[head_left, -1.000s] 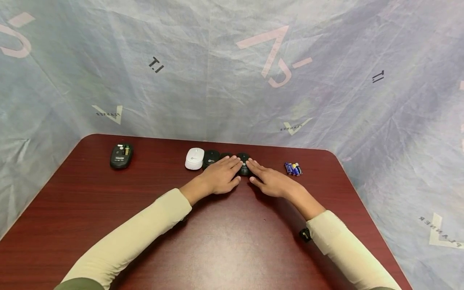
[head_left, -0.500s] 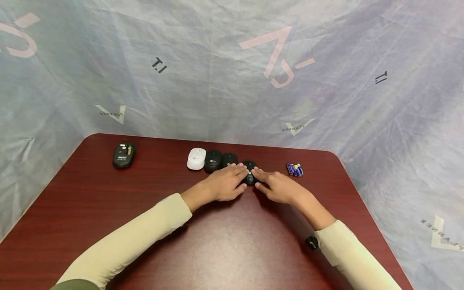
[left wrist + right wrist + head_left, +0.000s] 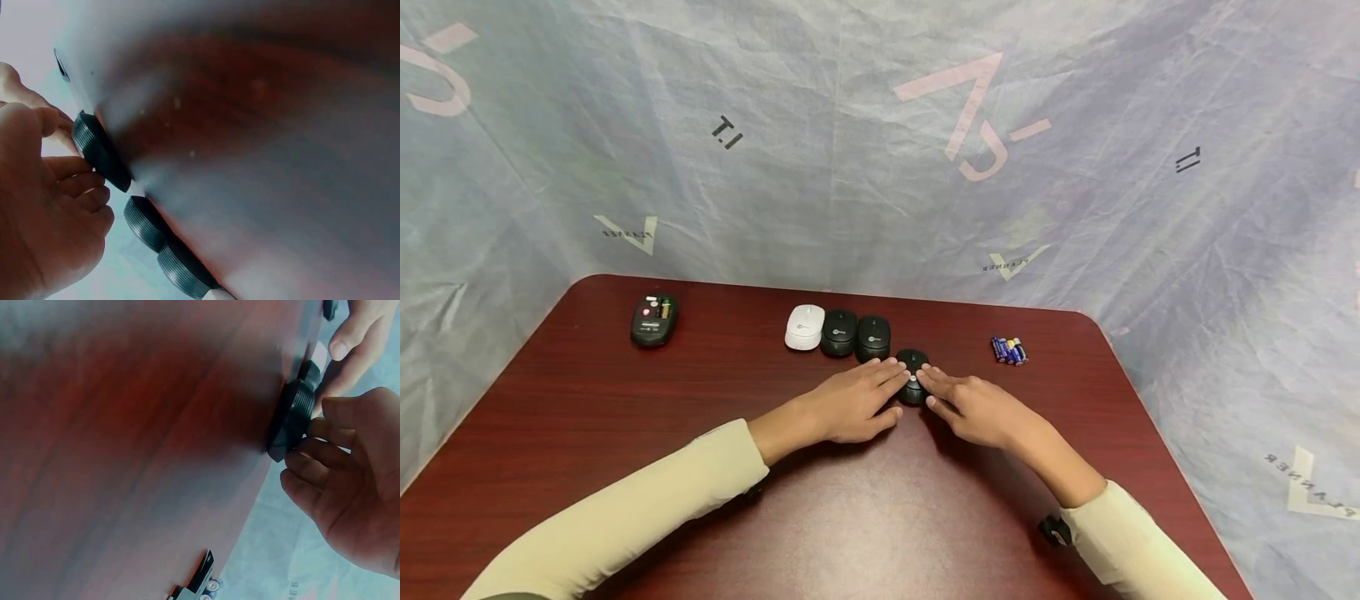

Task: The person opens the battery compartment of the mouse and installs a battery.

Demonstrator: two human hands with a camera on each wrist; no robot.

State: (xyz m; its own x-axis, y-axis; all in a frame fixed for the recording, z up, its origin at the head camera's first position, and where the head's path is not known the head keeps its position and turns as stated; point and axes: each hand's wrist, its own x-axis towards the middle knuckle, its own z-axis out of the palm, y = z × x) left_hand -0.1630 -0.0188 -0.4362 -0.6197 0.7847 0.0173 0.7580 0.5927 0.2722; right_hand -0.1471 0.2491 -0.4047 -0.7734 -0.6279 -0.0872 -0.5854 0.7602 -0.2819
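Note:
A black computer mouse (image 3: 913, 358) lies on the table between the two hands. My left hand (image 3: 850, 404) touches its left side with straight fingertips. From the right, the straight fingers of my right hand (image 3: 981, 410) rest against the same mouse. The left wrist view shows the ribbed side of that mouse (image 3: 100, 153) beside the fingertips; the right wrist view has the mouse (image 3: 292, 415) there too. Up and to its left stand a white mouse (image 3: 804, 327), a black mouse (image 3: 839, 333) and another black mouse (image 3: 873, 333), side by side in a row.
An upside-down black mouse (image 3: 654, 321), its battery compartment uncovered and a battery inside, lies at the far left. Several blue batteries (image 3: 1009, 351) sit together at the right. The dark red table (image 3: 880, 517) ends at a grey printed cloth (image 3: 790, 208) behind.
Both hands have drawn the black mouse out of the row toward the near side, apart from the others. The row of three mice now shows fully.

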